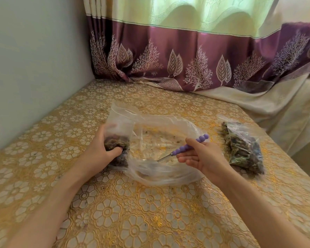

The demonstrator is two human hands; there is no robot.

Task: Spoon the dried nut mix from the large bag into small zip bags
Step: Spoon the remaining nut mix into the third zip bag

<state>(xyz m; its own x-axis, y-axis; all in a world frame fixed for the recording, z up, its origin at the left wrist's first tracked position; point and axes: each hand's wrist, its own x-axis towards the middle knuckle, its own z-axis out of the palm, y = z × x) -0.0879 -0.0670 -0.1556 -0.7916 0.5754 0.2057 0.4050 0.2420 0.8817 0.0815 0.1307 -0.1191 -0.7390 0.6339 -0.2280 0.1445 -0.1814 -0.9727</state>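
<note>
The left hand [104, 149] had its grip closed round the lower part of a small zip bag [119, 133], thumb pressed across the front where a dark clump of nut mix [115, 142] sat in the bottom. The upper part of that bag stood upright and empty, its mouth well above the hand. The right hand [202, 156] held a spoon [184, 149] by its purple beaded handle, pinched between thumb and forefinger, while the remaining fingers lay loosely spread beneath. The handle pointed up and away from the person; the metal stem slanted down toward the left hand, and its bowl end could not be made out through the plastic.

Taking the large bag [161, 151] as the landmark: it lay flat and crumpled on the surface [125, 217] between the two hands, clear, with only crumbs and scattered bits visible inside. The small zip bag touched its left edge. The spoon's stem reached in over its right half. To its right, apart from it and beyond the right hand, lay a filled bag [243, 147] of dark mix on its side. Behind the large bag, at the far edge of the surface, hung a purple curtain [186, 56] with leaf and tree patterns. The surface wore a gold floral cover.
</note>
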